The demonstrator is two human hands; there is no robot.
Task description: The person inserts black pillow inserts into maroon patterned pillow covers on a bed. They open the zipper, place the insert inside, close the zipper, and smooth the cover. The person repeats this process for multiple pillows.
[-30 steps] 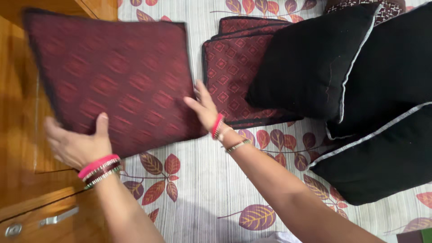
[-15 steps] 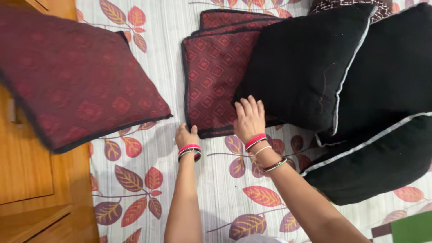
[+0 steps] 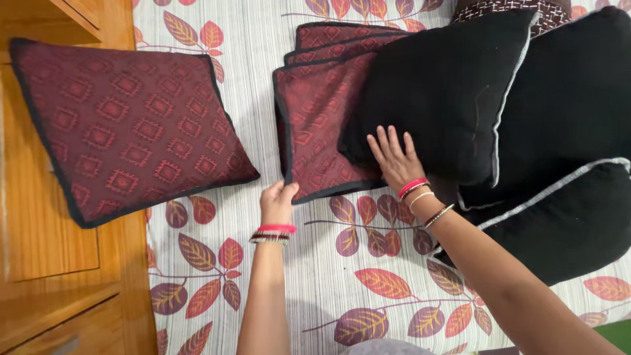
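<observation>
My left hand [image 3: 277,201] pinches the near left corner of the top maroon patterned cushion cover [image 3: 315,125], the uppermost of a flat stack on the bed. My right hand [image 3: 393,155] rests with fingers spread on the lower edge of a black cushion [image 3: 447,85] that lies over the right side of that stack. A filled maroon patterned cushion [image 3: 125,131] lies at the left, partly on the bed and partly over the wooden furniture, with no hand on it.
A white bedsheet [image 3: 315,276] with red and purple leaf print covers the bed. Two more black cushions [image 3: 565,217] with white piping lie at the right. Wooden furniture [image 3: 52,263] borders the bed on the left.
The filled maroon cushion was let go and now lies still at the left. Both hands moved right: the left took the cover's corner, the right went onto the black cushion.
</observation>
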